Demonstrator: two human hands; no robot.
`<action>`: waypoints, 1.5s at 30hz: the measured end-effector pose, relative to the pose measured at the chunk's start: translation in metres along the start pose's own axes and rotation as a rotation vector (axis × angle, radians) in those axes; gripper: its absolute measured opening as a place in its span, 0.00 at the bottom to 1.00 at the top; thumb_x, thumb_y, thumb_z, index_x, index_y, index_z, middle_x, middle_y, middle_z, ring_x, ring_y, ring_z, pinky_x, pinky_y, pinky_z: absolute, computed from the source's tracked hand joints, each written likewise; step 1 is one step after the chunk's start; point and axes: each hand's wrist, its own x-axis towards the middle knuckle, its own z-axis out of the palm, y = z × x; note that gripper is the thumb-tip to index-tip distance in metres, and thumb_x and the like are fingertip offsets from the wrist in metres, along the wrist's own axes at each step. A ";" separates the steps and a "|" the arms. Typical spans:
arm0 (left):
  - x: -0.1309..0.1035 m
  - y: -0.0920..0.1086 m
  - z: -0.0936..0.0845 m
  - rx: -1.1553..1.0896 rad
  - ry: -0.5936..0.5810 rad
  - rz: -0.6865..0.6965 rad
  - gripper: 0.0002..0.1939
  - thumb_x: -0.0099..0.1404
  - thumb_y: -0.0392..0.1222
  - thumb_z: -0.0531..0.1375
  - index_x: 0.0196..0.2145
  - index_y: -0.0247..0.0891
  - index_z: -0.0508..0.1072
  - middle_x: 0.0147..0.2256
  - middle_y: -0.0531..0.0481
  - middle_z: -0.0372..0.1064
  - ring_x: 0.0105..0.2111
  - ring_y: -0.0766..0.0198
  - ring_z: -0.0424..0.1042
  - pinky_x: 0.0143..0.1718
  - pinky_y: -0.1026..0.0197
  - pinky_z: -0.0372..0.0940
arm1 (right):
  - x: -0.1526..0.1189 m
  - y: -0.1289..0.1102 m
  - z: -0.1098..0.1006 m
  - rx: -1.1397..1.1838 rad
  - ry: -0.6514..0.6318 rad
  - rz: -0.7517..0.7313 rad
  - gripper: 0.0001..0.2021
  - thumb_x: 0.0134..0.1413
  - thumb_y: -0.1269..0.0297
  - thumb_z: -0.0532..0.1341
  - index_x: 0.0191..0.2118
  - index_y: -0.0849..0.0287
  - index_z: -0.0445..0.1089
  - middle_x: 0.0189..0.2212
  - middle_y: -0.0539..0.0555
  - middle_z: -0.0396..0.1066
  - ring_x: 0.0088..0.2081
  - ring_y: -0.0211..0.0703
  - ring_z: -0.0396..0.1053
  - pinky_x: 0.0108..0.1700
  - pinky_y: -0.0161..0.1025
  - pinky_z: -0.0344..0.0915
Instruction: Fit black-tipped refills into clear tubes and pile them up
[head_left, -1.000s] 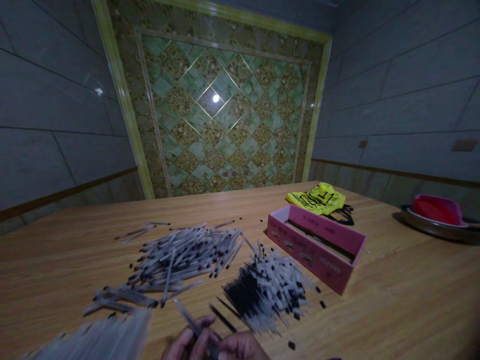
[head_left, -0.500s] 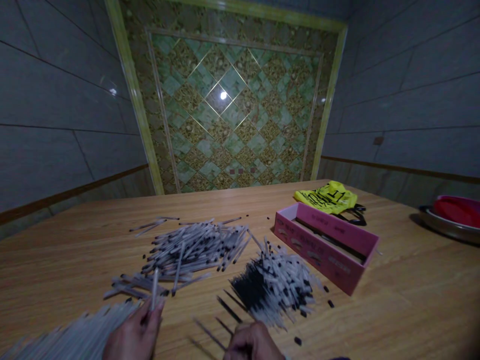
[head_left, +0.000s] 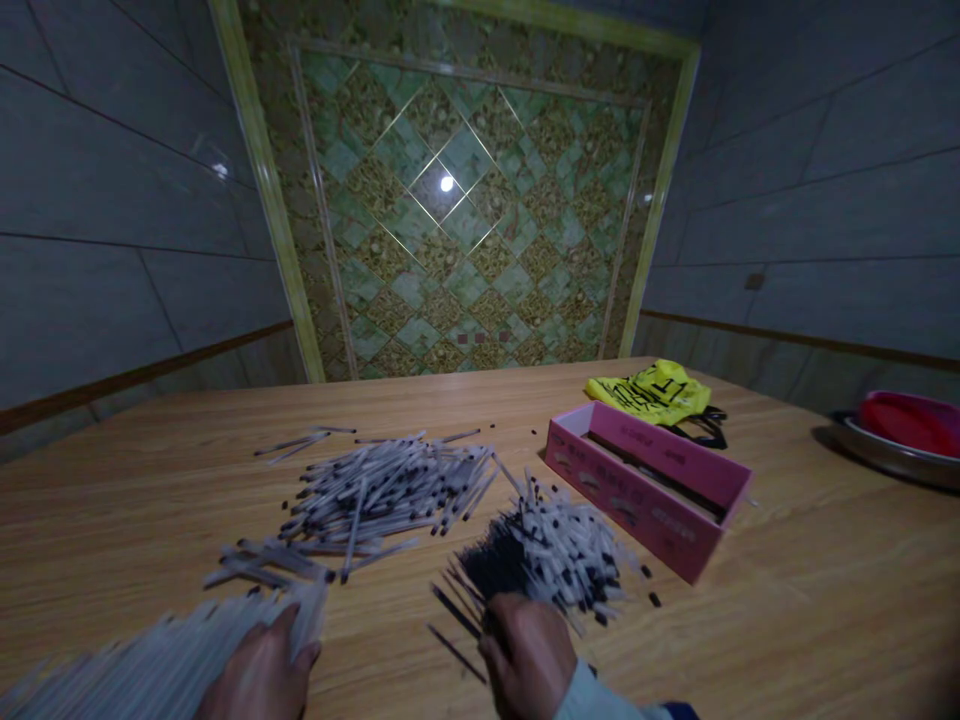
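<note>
My left hand (head_left: 259, 665) is at the lower left, beside a row of long translucent tubes (head_left: 142, 660). Its thumb and forefinger are apart; blurred tube ends show just beyond them. My right hand (head_left: 529, 650) is closed, fingers curled, at the near end of a bundle of thin black sticks (head_left: 495, 555). A thin black stick (head_left: 456, 608) runs into its pinch, though blur hides the grip. Another dark stick (head_left: 456, 652) lies on the table to its left. Beyond the hand is a heap of whitish pieces with black ends (head_left: 574, 545).
Translucent tubes with dark tips (head_left: 390, 490) are heaped mid-table. At right stands an open pink box (head_left: 637, 500), with a yellow bag (head_left: 652, 392) behind it. A metal basin (head_left: 892, 455) with a red item (head_left: 911, 420) sits far right. Small black caps (head_left: 655, 600) lie scattered.
My left hand has lowered, and the clear tube it held upright no longer stands between its fingers. My right hand has moved forward and right, closer to the black sticks.
</note>
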 end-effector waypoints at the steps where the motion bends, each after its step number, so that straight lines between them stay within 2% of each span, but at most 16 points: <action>1: 0.000 0.000 0.001 0.005 0.001 -0.005 0.23 0.59 0.46 0.47 0.49 0.33 0.65 0.39 0.38 0.71 0.40 0.48 0.71 0.39 0.52 0.62 | 0.000 0.000 0.000 -0.002 -0.014 0.002 0.04 0.45 0.64 0.57 0.30 0.56 0.66 0.29 0.51 0.72 0.32 0.42 0.68 0.29 0.37 0.45; 7: 0.000 0.001 0.005 0.029 -0.003 0.023 0.25 0.61 0.45 0.45 0.53 0.32 0.62 0.42 0.37 0.70 0.45 0.49 0.69 0.42 0.52 0.61 | -0.002 -0.003 -0.001 -0.003 -0.053 0.006 0.04 0.45 0.66 0.56 0.30 0.55 0.66 0.30 0.50 0.72 0.32 0.42 0.69 0.29 0.37 0.47; 10: -0.002 0.005 0.005 0.041 0.003 0.027 0.25 0.61 0.42 0.45 0.54 0.31 0.61 0.46 0.37 0.68 0.46 0.50 0.68 0.44 0.52 0.61 | 0.002 -0.002 -0.011 0.009 0.002 0.021 0.05 0.48 0.66 0.56 0.32 0.54 0.67 0.31 0.49 0.72 0.33 0.41 0.68 0.31 0.36 0.50; 13: -0.004 0.014 0.005 0.015 0.007 0.060 0.24 0.61 0.41 0.46 0.53 0.33 0.63 0.49 0.38 0.66 0.45 0.51 0.69 0.44 0.53 0.61 | 0.018 0.009 -0.032 0.014 0.105 0.059 0.08 0.53 0.64 0.54 0.37 0.54 0.68 0.34 0.50 0.71 0.37 0.41 0.68 0.35 0.35 0.52; 15: -0.005 0.023 0.008 -0.048 0.009 0.124 0.22 0.61 0.42 0.46 0.50 0.34 0.67 0.48 0.39 0.67 0.44 0.52 0.70 0.43 0.55 0.62 | 0.034 0.020 -0.047 -0.006 0.155 0.092 0.09 0.55 0.63 0.53 0.39 0.55 0.68 0.36 0.52 0.71 0.39 0.42 0.68 0.36 0.35 0.53; 18: -0.006 0.036 0.018 -0.175 0.005 0.231 0.19 0.62 0.44 0.47 0.43 0.37 0.72 0.43 0.43 0.71 0.42 0.56 0.71 0.43 0.60 0.63 | 0.057 0.039 -0.063 -0.081 0.153 0.124 0.09 0.55 0.62 0.54 0.38 0.57 0.69 0.35 0.54 0.71 0.37 0.43 0.68 0.36 0.36 0.54; 21: -0.008 0.046 0.030 -0.270 -0.027 0.305 0.16 0.62 0.43 0.49 0.38 0.39 0.75 0.38 0.46 0.74 0.40 0.59 0.72 0.42 0.63 0.63 | 0.071 0.053 -0.068 -0.120 0.125 0.130 0.09 0.53 0.63 0.56 0.36 0.59 0.70 0.35 0.56 0.70 0.37 0.45 0.67 0.36 0.37 0.55; 24: -0.010 0.049 0.037 -0.299 -0.034 0.326 0.15 0.62 0.42 0.49 0.38 0.38 0.75 0.38 0.46 0.74 0.39 0.60 0.72 0.41 0.64 0.63 | 0.075 0.055 -0.066 -0.122 0.111 0.079 0.07 0.50 0.66 0.58 0.33 0.61 0.71 0.35 0.58 0.69 0.39 0.46 0.66 0.39 0.37 0.55; 26: -0.011 0.049 0.037 -0.276 -0.030 0.301 0.16 0.62 0.41 0.49 0.40 0.37 0.74 0.39 0.45 0.73 0.39 0.60 0.72 0.41 0.63 0.62 | 0.076 0.045 -0.062 -0.116 0.103 0.014 0.06 0.50 0.67 0.58 0.33 0.61 0.71 0.36 0.58 0.69 0.41 0.46 0.65 0.41 0.38 0.54; 29: -0.010 0.046 0.033 -0.202 -0.028 0.240 0.17 0.62 0.39 0.48 0.43 0.36 0.72 0.40 0.44 0.72 0.41 0.59 0.72 0.43 0.62 0.62 | 0.078 0.017 -0.049 -0.087 0.069 -0.121 0.06 0.50 0.68 0.57 0.34 0.60 0.71 0.35 0.55 0.69 0.41 0.43 0.64 0.42 0.36 0.54; 32: -0.009 0.043 0.028 -0.121 -0.029 0.173 0.18 0.62 0.38 0.47 0.46 0.34 0.69 0.43 0.41 0.71 0.44 0.58 0.70 0.44 0.61 0.61 | 0.083 -0.020 -0.026 -0.055 0.007 -0.276 0.05 0.49 0.67 0.58 0.33 0.57 0.70 0.35 0.51 0.69 0.40 0.40 0.63 0.40 0.34 0.55; 35: -0.008 0.042 0.025 -0.049 -0.033 0.131 0.20 0.63 0.38 0.45 0.49 0.30 0.67 0.45 0.37 0.69 0.44 0.55 0.70 0.44 0.58 0.61 | 0.093 -0.051 0.000 -0.058 -0.053 -0.448 0.07 0.50 0.65 0.56 0.34 0.58 0.70 0.38 0.53 0.68 0.42 0.43 0.62 0.41 0.37 0.56; 38: -0.007 0.043 0.025 0.008 -0.028 0.119 0.21 0.64 0.38 0.45 0.50 0.28 0.67 0.45 0.35 0.69 0.43 0.54 0.71 0.42 0.57 0.62 | 0.103 -0.068 0.020 -0.084 -0.067 -0.477 0.10 0.48 0.64 0.57 0.36 0.60 0.70 0.40 0.56 0.67 0.44 0.48 0.60 0.43 0.41 0.57; 41: -0.008 0.046 0.025 0.031 -0.021 0.102 0.20 0.63 0.37 0.46 0.49 0.30 0.67 0.45 0.36 0.69 0.42 0.55 0.72 0.40 0.58 0.63 | 0.108 -0.074 0.028 -0.113 -0.071 -0.453 0.13 0.43 0.64 0.59 0.38 0.61 0.70 0.41 0.60 0.67 0.44 0.52 0.60 0.43 0.46 0.57; 45: -0.011 0.051 0.024 0.030 -0.009 0.109 0.19 0.63 0.37 0.48 0.49 0.32 0.68 0.44 0.37 0.69 0.42 0.57 0.72 0.40 0.60 0.62 | 0.103 -0.077 0.032 -0.137 -0.068 -0.454 0.11 0.49 0.64 0.56 0.36 0.61 0.71 0.37 0.61 0.67 0.43 0.53 0.60 0.43 0.49 0.55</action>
